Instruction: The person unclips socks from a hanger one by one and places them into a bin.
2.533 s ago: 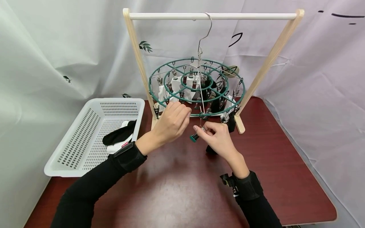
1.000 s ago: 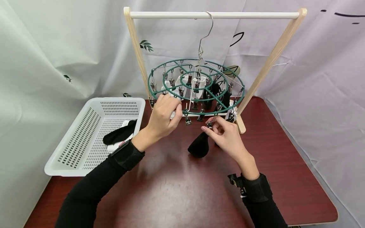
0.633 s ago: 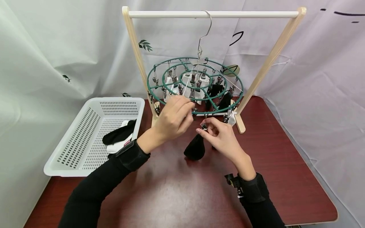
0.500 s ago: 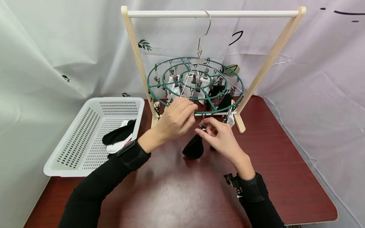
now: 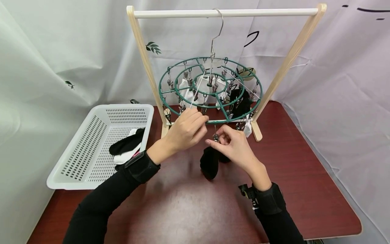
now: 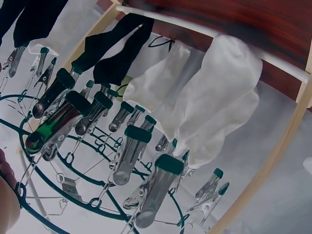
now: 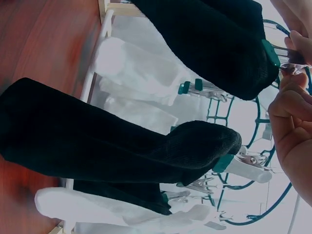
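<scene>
With thumb and fingers my right hand (image 5: 236, 145) pinches a metal clip (image 5: 216, 137) hanging below the near rim of a round green sock hanger (image 5: 226, 117). A black sock (image 5: 209, 164) hangs from that clip; the right wrist view shows its end between the clip's green tips. Beside it another black sock (image 7: 97, 131) hangs from its own clip. My left hand (image 5: 187, 128) has curled fingers on the hanger's near rim, left of the pinched clip; its fingertips are partly hidden. Several white socks (image 6: 219, 92) hang from clips farther back.
A wooden stand (image 5: 292, 54) with a white bar (image 5: 259, 13) carries the hanger by its hook. On the table's left sits a white perforated basket (image 5: 82, 149) with black socks (image 5: 126, 144) and a white sock (image 5: 126, 158). A pale curtain (image 5: 76, 40) closes off the back.
Two and a half seconds ago my right hand pinched a clip with no sock visible on it; now a black sock hangs there. The hanger has turned, and my left hand has shifted along its rim.
</scene>
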`<act>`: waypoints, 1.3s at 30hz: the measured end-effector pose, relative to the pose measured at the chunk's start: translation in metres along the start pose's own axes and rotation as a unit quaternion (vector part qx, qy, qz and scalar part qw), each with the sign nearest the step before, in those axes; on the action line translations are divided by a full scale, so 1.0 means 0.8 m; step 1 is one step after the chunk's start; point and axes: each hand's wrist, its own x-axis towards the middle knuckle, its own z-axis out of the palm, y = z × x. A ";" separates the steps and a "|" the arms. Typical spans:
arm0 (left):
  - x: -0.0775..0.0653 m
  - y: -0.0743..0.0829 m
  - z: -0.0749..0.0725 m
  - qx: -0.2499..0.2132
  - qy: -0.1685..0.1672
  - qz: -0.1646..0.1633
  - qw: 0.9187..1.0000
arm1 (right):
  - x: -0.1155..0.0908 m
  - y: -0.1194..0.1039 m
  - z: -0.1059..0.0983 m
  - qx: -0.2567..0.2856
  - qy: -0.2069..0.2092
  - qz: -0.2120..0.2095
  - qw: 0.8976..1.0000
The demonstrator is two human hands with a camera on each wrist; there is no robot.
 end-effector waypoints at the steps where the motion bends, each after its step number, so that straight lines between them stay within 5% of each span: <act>1: 0.000 0.000 0.000 0.001 0.000 -0.001 1.000 | 0.000 0.001 0.000 0.001 0.000 0.002 1.000; 7: -0.005 0.009 -0.001 -0.001 0.014 -0.029 0.999 | 0.002 0.005 0.000 -0.002 0.003 0.015 1.000; 11: -0.015 0.031 0.000 -0.008 0.070 -0.061 0.996 | 0.002 0.007 0.000 -0.014 0.009 0.029 0.999; 16: -0.051 0.070 0.012 -0.052 0.132 -0.162 0.977 | 0.002 0.008 0.001 -0.024 0.009 0.048 0.999; 19: -0.083 0.084 0.025 -0.111 0.124 -0.242 0.956 | 0.001 0.008 0.002 -0.026 0.007 0.057 0.998; 23: -0.117 0.088 0.043 -0.198 0.071 -0.331 0.920 | 0.002 0.006 0.002 -0.024 0.000 0.073 0.997; 26: -0.130 0.085 0.051 -0.272 0.006 -0.395 0.878 | 0.002 0.005 0.003 -0.018 -0.008 0.084 0.996; 30: -0.135 0.079 0.055 -0.341 -0.081 -0.471 0.809 | 0.003 0.003 0.004 -0.013 -0.013 0.086 0.996; 32: -0.136 0.077 0.055 -0.353 -0.104 -0.494 0.787 | 0.003 0.003 0.003 -0.012 -0.011 0.087 0.996; 35: -0.135 0.076 0.053 -0.356 -0.117 -0.502 0.779 | 0.004 0.005 0.002 -0.007 -0.003 0.086 0.996; 39: -0.135 0.078 0.047 -0.340 -0.123 -0.493 0.792 | 0.003 0.010 -0.001 -0.003 0.014 0.070 0.997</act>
